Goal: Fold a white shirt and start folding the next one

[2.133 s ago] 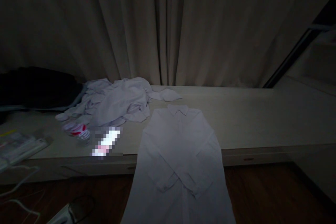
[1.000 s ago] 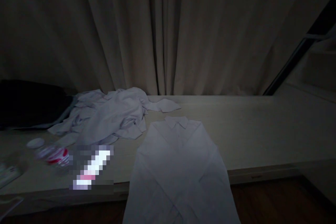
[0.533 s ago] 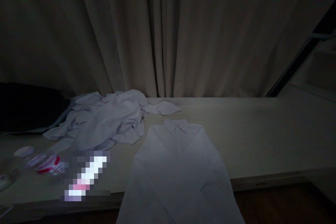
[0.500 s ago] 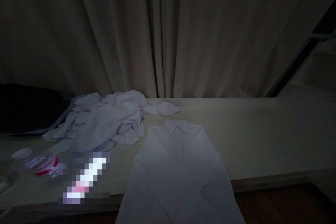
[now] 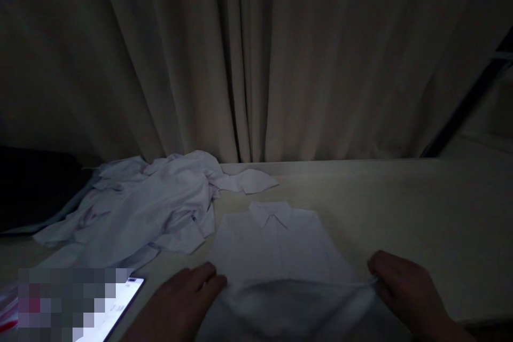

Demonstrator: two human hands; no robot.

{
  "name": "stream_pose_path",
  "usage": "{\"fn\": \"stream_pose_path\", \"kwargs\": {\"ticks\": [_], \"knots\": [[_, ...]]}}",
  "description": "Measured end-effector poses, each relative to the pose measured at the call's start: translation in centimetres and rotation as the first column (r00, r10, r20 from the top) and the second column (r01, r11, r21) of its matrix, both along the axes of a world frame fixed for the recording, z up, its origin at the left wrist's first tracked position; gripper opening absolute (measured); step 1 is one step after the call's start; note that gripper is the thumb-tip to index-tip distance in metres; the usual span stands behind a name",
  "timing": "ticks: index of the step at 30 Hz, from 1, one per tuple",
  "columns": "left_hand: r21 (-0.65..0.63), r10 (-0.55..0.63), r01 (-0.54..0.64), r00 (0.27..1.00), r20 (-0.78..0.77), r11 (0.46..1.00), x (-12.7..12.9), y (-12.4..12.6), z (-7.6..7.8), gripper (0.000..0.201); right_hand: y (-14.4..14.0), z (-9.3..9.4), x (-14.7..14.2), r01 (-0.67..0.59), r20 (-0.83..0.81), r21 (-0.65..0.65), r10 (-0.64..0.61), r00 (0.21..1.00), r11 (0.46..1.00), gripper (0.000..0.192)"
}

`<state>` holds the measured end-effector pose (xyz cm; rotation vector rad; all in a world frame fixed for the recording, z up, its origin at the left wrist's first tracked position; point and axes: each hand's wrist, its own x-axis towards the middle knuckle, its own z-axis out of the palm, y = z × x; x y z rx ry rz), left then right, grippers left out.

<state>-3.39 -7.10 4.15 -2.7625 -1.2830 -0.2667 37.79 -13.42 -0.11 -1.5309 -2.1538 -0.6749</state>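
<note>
A white collared shirt (image 5: 276,248) lies on the pale table with its collar pointing away from me. My left hand (image 5: 186,296) pinches the left side of the shirt's lower part, fingers closed on the cloth. On the other side, my right hand (image 5: 404,286) grips the right corner between thumb and fingers. Between both hands the cloth is lifted and stretched across, its raised edge covering part of the shirt's body. The collar and shoulders stay flat.
A crumpled pile of white clothes (image 5: 160,208) lies to the left, beside a dark bundle (image 5: 36,187). A phone with a lit screen (image 5: 120,302), partly blurred out, is near my left hand. Behind the table (image 5: 385,203) hangs a beige curtain (image 5: 192,64).
Both my hands have come into view and hold the shirt's lower part, which is now raised and drawn toward the collar. My view has shifted slightly.
</note>
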Motion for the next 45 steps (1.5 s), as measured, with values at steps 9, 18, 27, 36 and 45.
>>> {"fn": "stream_pose_path", "kwargs": {"ticks": [9,18,27,36,45], "knots": [[0.009,0.091,-0.091,0.995,0.028,0.996,3.6,18.0,-1.3,0.044,17.9,-0.7,0.9,0.229,0.063,-0.036,-0.227,0.972,0.973,0.018],[-0.303,0.183,-0.216,0.974,-0.133,0.928,6.3,26.6,-14.1,0.039,28.0,-11.6,-2.3,0.1,-0.06,-0.644,-0.18,0.982,0.759,0.024],[-0.437,0.064,-0.089,0.995,-0.072,0.895,5.4,27.4,-13.1,0.025,27.7,-11.1,-2.9,-0.177,-0.28,-0.705,-0.04,0.959,0.687,0.022],[-0.309,0.123,-0.142,0.989,-0.079,0.941,5.9,30.5,-11.2,0.03,30.6,-8.4,-2.1,-0.022,-0.148,-0.636,-0.094,0.985,0.772,0.025],[-0.227,0.217,-0.244,0.966,-0.139,0.943,7.9,32.0,-17.3,0.034,32.8,-13.8,-3.2,0.201,0.04,-0.57,-0.217,0.975,0.797,0.028]]}}
